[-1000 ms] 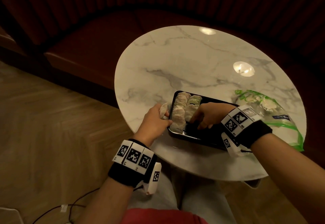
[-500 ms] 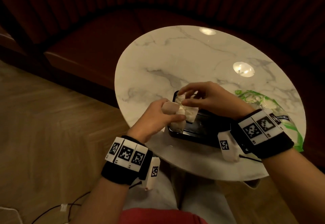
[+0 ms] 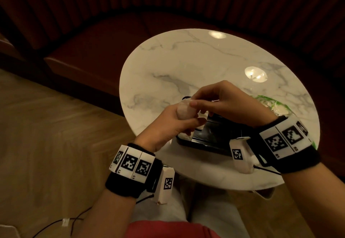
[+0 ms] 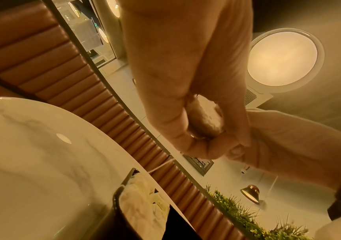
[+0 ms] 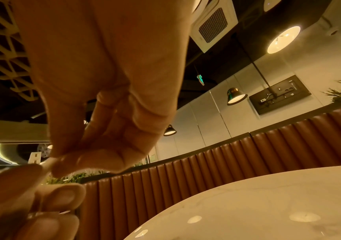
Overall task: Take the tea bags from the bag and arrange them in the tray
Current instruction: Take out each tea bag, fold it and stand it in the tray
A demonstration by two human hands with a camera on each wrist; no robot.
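A pale tea bag (image 3: 183,111) sits in the middle of the head view, raised above the left end of the black tray (image 3: 214,145). The left hand (image 3: 168,127) grips it with fingers and thumb curled round it; the left wrist view shows the bag wedged between thumb and fingers, a thin string (image 4: 161,167) running down from the hand toward the tray. The right hand (image 3: 229,105) comes in from the right of the frame, fingertips drawn together in a pinch at the top of the same bag — what exactly they pinch, bag edge or tag, cannot be told. More tea bags (image 4: 142,199) lie in the tray's left end, seen at the bottom of the left wrist view. The tray rests on a round marble table (image 3: 186,64); to its right, partly hidden behind the right wrist, lies the clear plastic bag (image 3: 276,107) with a green edge. A dark padded bench (image 3: 112,39) curves behind the table — upper part of the frame.
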